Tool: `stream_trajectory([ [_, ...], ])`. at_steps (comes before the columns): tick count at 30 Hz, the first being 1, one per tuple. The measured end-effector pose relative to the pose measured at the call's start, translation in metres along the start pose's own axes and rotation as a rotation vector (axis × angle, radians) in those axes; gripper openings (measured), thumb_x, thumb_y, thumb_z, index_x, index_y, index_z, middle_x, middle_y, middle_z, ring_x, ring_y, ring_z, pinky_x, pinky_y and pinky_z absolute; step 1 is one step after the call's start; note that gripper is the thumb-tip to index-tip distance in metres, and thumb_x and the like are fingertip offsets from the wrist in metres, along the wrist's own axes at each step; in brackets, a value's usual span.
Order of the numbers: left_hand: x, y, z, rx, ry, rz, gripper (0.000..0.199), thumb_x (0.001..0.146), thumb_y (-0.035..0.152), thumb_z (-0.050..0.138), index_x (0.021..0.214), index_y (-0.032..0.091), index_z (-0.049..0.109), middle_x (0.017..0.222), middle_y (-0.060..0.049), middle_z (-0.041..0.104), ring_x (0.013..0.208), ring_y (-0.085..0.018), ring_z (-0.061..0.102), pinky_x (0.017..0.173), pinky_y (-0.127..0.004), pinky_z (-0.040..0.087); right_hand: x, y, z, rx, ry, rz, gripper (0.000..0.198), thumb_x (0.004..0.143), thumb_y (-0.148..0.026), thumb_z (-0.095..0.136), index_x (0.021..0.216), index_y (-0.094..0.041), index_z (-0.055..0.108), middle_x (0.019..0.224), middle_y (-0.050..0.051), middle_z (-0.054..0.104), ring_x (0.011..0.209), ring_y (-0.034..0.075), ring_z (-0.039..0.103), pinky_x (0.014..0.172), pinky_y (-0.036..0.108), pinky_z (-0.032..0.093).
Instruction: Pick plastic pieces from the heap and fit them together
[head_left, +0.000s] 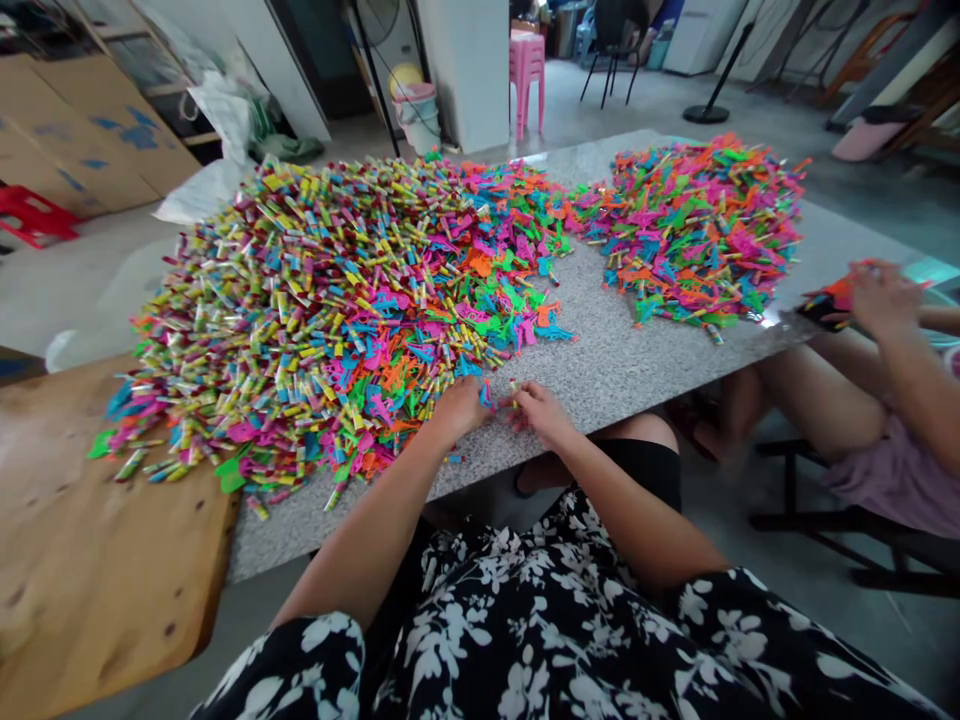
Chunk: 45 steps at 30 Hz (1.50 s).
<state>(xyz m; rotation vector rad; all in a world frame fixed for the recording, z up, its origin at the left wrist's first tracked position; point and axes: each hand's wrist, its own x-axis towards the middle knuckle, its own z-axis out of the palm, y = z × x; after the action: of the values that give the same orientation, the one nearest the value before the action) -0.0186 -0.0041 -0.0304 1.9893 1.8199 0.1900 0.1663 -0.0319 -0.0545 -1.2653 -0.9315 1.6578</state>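
My left hand (459,408) is closed at the front edge of a large pile, its fingers pinching a small blue plastic piece (486,394). Just to its right, my right hand (541,414) pinches a small tube (514,388) with a pale, yellowish end. A short gap separates the two hands above the speckled stone table (589,375). The large pile (300,270) mixes small printed tubes, mostly yellow and dark red, with pink, green, orange and blue plastic pieces. Their exact kind is too small to make out.
A second colourful pile (697,230) lies farther right on the table. Beyond it, another person's hand (885,295) handles orange and dark items at the table edge. A wooden board (112,560) adjoins the table at left. Pink stools (527,80) stand behind.
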Motion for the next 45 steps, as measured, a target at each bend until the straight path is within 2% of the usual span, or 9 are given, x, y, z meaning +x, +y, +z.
stream_trajectory([
  [4,-0.003,-0.005,0.0,-0.131,0.079,-0.033,0.046,0.078,0.032,0.088,0.118,0.021,0.067,0.118,-0.015,0.075,0.113,-0.034,0.072,0.097,-0.043,0.052,-0.005,0.005,-0.008,-0.23,0.033,-0.146,0.021,0.092,-0.042,0.065,0.097,-0.025,0.055,0.082,-0.002,0.071,0.052,0.012,0.057,0.048,0.024,0.048],
  [9,-0.002,-0.011,0.001,-0.661,0.208,-0.065,0.075,0.074,0.041,0.091,0.139,0.021,0.06,0.124,-0.011,0.074,0.12,-0.029,0.069,0.095,-0.038,0.055,-0.014,0.009,-0.007,-0.25,-0.003,-0.213,0.027,0.093,-0.043,0.063,0.111,-0.023,0.063,0.082,-0.002,0.069,0.054,0.012,0.056,0.049,0.025,0.046],
  [13,-0.004,-0.007,0.002,-1.034,0.035,-0.088,0.054,0.07,0.052,0.091,0.108,0.019,0.074,0.094,-0.005,0.076,0.091,-0.024,0.072,0.086,-0.038,0.057,-0.015,0.004,-0.003,-0.145,-0.022,-0.24,0.037,0.091,-0.051,0.066,0.114,-0.023,0.065,0.084,-0.001,0.07,0.057,0.013,0.058,0.051,0.026,0.049],
  [17,-0.01,0.003,-0.001,-1.271,-0.074,-0.167,0.051,0.059,0.051,0.097,0.087,0.017,0.071,0.082,-0.002,0.073,0.077,-0.019,0.068,0.076,-0.035,0.058,-0.013,0.0,-0.001,-0.083,-0.027,-0.258,0.042,0.088,-0.054,0.069,0.114,-0.021,0.067,0.082,0.0,0.07,0.057,0.013,0.059,0.05,0.026,0.049],
  [24,-0.016,0.009,-0.008,-1.299,-0.108,-0.165,0.049,0.059,0.048,0.099,0.086,0.017,0.073,0.084,-0.002,0.074,0.077,-0.018,0.068,0.074,-0.032,0.057,-0.014,-0.001,-0.005,-0.129,-0.007,-0.281,0.036,0.091,-0.047,0.067,0.114,-0.021,0.07,0.079,0.0,0.069,0.056,0.014,0.059,0.051,0.028,0.049],
  [29,-0.015,0.012,-0.007,-1.317,-0.066,-0.172,0.048,0.061,0.048,0.098,0.086,0.016,0.072,0.081,-0.002,0.073,0.074,-0.016,0.067,0.073,-0.033,0.059,-0.018,0.002,-0.003,-0.265,-0.017,-0.35,0.032,0.095,-0.043,0.065,0.116,-0.02,0.073,0.063,-0.004,0.063,0.056,0.015,0.059,0.057,0.028,0.049],
  [36,-0.015,0.021,-0.012,-1.33,-0.052,-0.14,0.048,0.062,0.046,0.098,0.09,0.016,0.074,0.086,-0.004,0.075,0.077,-0.018,0.069,0.07,-0.031,0.058,-0.015,0.0,0.0,-0.101,0.138,-0.412,0.035,0.092,-0.045,0.067,0.117,-0.02,0.07,0.082,-0.001,0.069,0.053,0.011,0.057,0.052,0.027,0.047],
  [42,-0.019,0.023,-0.013,-1.342,-0.065,-0.14,0.046,0.062,0.046,0.097,0.087,0.016,0.073,0.082,-0.003,0.074,0.073,-0.016,0.068,0.071,-0.032,0.059,-0.017,-0.003,-0.004,-0.155,0.091,-0.379,0.033,0.09,-0.042,0.07,0.114,-0.02,0.073,0.062,-0.004,0.062,0.051,0.014,0.056,0.054,0.028,0.048],
  [45,-0.02,0.023,-0.014,-1.349,-0.08,-0.152,0.048,0.062,0.047,0.098,0.089,0.016,0.074,0.084,-0.003,0.075,0.074,-0.017,0.069,0.073,-0.032,0.06,-0.018,-0.001,-0.005,-0.093,0.065,-0.328,0.036,0.086,-0.044,0.074,0.112,-0.019,0.074,0.065,-0.004,0.065,0.05,0.013,0.056,0.052,0.027,0.047],
])
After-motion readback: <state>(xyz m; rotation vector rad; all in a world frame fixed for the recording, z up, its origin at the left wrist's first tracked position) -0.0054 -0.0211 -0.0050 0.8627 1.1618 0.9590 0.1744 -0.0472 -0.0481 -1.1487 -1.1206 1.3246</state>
